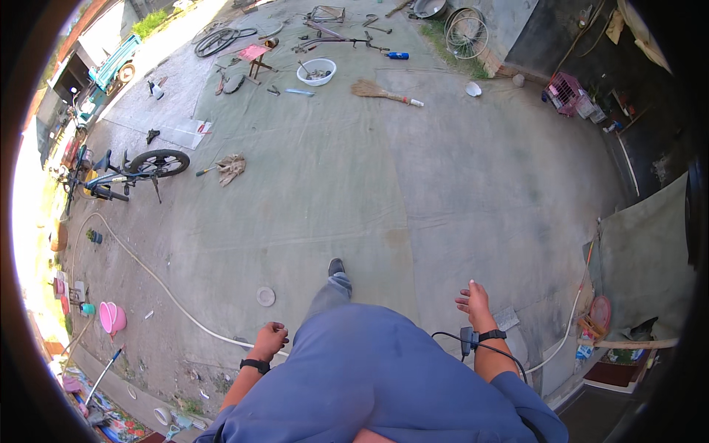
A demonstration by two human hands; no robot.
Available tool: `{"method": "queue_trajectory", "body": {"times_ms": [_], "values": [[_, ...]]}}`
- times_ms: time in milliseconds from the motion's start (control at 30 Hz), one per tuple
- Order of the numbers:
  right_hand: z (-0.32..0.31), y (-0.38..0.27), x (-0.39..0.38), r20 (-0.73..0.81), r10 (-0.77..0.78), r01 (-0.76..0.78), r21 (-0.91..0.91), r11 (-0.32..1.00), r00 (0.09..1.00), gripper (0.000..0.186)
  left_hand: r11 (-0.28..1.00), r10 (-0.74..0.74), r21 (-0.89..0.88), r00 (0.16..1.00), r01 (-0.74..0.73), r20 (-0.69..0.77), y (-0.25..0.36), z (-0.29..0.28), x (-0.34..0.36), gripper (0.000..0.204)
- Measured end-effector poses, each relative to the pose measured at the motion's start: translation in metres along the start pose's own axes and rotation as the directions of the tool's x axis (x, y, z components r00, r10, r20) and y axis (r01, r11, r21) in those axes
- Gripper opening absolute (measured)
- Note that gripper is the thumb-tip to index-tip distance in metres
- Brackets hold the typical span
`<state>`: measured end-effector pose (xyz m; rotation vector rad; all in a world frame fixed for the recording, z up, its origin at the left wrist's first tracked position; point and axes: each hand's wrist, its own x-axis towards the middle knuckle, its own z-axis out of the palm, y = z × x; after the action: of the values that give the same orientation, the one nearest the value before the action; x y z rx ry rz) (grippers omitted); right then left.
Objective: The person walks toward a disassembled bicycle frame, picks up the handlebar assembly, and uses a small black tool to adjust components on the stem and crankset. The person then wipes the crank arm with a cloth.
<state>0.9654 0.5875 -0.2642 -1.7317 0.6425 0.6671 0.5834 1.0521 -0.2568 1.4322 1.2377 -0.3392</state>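
My left hand (271, 340) hangs beside my body at the lower left, its fingers loosely bent, slightly apart and with nothing in them. A pale hose (177, 303) runs over the ground behind it, and a small round grey disc (266, 296) lies just beyond. My right hand (475, 299) is held out on the other side, fingers spread, touching nothing. Each wrist wears a black band; a small dark box (467, 340) with a black cable sits by the right one. One dark shoe (336, 266) is stepping ahead on the grey-green ground sheet (310, 199).
Far ahead lie a broom (377, 90), a white basin (317, 72) with things inside, a blue bottle (397, 55), a red-topped stool (255, 53) and bicycle parts. A bicycle (125, 173) is at the left, above a pink bucket (112, 317). A pink crate (565, 94) stands far right.
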Motion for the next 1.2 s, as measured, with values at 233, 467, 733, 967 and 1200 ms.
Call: {"method": "queue_trajectory", "body": {"times_ms": [233,467,733,967,1200], "values": [[0.084,-0.093,0.035,-0.089,0.073,-0.073,0.006,0.997,0.993,0.043,0.986,0.128,0.111,0.992,-0.126,-0.005,0.166,-0.067,0.139,0.038],[0.158,-0.203,0.12,-0.07,0.109,-0.113,-0.069,0.991,0.992,0.045,0.985,0.157,0.084,0.984,-0.15,-0.088,0.308,-0.111,0.242,0.036],[0.278,-0.389,0.272,0.025,0.114,-0.109,-0.147,0.983,0.993,0.051,0.999,0.005,-0.042,0.99,-0.011,-0.142,0.452,-0.113,0.297,0.036],[0.376,-0.56,0.36,0.15,-0.036,0.051,-0.098,0.994,0.988,0.048,0.996,-0.072,-0.058,0.994,0.068,-0.083,0.564,-0.116,0.355,0.035],[0.441,-0.64,0.424,0.131,-0.017,0.025,-0.058,0.998,0.991,0.049,0.998,-0.035,0.052,0.999,0.035,-0.007,0.675,-0.143,0.485,0.036]]}}
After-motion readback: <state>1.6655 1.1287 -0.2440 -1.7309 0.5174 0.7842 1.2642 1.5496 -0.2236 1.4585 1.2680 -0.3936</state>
